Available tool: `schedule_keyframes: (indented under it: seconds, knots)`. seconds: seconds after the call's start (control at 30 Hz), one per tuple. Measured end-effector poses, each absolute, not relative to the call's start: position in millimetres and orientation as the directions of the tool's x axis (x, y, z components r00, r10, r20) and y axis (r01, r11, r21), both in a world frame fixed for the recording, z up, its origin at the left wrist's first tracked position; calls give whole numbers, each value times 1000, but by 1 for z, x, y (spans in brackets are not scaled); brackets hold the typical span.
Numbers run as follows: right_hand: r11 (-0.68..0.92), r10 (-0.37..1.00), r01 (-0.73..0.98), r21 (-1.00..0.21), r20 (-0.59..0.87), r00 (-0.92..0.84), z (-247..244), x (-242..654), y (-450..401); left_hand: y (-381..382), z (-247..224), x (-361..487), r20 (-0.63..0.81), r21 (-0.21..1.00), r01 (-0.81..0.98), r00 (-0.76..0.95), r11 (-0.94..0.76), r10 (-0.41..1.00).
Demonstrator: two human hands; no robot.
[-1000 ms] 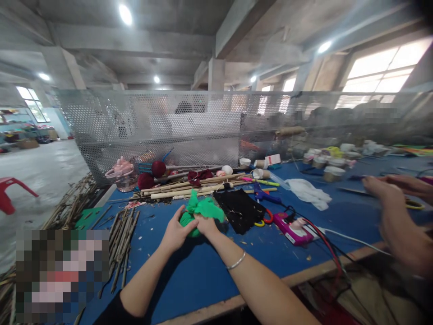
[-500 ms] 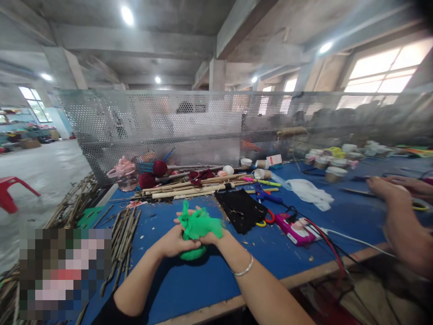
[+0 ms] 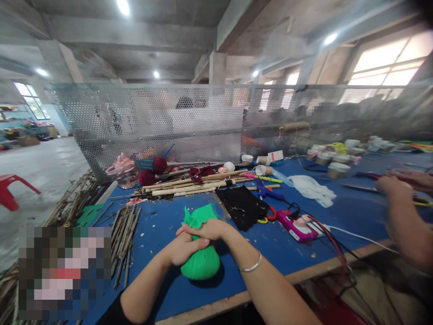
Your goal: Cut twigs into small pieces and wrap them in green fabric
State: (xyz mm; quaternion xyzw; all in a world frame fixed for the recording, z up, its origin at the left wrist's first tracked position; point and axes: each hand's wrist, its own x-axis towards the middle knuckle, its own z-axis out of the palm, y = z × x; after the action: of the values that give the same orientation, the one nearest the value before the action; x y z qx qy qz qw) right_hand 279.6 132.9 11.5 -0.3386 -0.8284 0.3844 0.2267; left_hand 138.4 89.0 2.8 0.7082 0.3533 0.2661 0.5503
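Observation:
A green cloth bundle (image 3: 202, 263) with a full, rounded bottom sits close above the blue table (image 3: 162, 298); I cannot tell whether it touches. My left hand (image 3: 184, 247) is closed round its gathered neck from the left. Over the same neck, my right hand (image 3: 210, 230) grips from the right, its fingers meeting the left ones. The loose end of the cloth sticks up beyond both hands. A black cloth (image 3: 241, 206) lies flat past my right hand, and thin sticks (image 3: 126, 239) lie to the left.
Behind are bamboo poles (image 3: 189, 188) and dark red yarn balls (image 3: 160, 166) before a perforated metal screen (image 3: 152, 122). On the right lie a blue glue gun (image 3: 267, 192), a magenta power strip (image 3: 297, 226) with cables, and white plastic (image 3: 313, 189). A co-worker's hands (image 3: 397, 185) are near scissors.
The green bundle's round bottom now shows more fully below my hands. My right hand has moved up and over the neck, and the fingers of both hands have closed together round it.

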Motion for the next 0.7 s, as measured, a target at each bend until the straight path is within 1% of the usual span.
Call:
schedule_keyframes:
  seconds: [0.07, 0.1, 0.17, 0.23, 0.27, 0.3, 0.37, 0.4, 0.47, 0.53, 0.6, 0.7]
  knots:
    - [296, 724, 276, -914, 26, -690, 14, 282, 138, 92, -2, 142, -25, 997, 75, 592, -24, 806]
    - [207, 718, 200, -958, 10, -696, 16, 283, 141, 94, -4, 143, -21, 1000, 8, 539, 19, 842]
    - [75, 777, 35, -997, 37, -628, 17, 285, 146, 101, -5, 141, 0, 995, -94, 331, 33, 944]
    - [-18, 805, -89, -996, 38, -592, 16, 284, 149, 108, -2, 135, 18, 994, -106, 86, -9, 996]
    - [-61, 800, -128, -990, 28, -600, 15, 283, 148, 111, 0, 131, 33, 997, -72, 0, -33, 999]
    - [-97, 792, -156, -983, 18, -610, 13, 280, 147, 113, 1, 128, 56, 998, -24, -49, -57, 997]
    - [-145, 798, -194, -970, 1, -603, 8, 272, 143, 116, 2, 123, 142, 987, 88, -61, -137, 988]
    - [-164, 808, -207, -965, -11, -589, 6, 268, 142, 116, 2, 121, 209, 969, 144, -53, -200, 976]
    - [-202, 823, -227, -953, -39, -567, 2, 261, 140, 116, 0, 121, 353, 911, 254, -69, -325, 933]
    - [-234, 815, -234, -944, -59, -577, 1, 258, 142, 116, -2, 124, 455, 842, 371, -101, -391, 885]
    - [-204, 825, -244, -948, -33, -564, 4, 260, 144, 115, -2, 127, 501, 790, 459, -101, -406, 860]
    - [-81, 854, -229, -970, 52, -518, 11, 264, 144, 114, 1, 130, 508, 755, 536, -113, -378, 854]
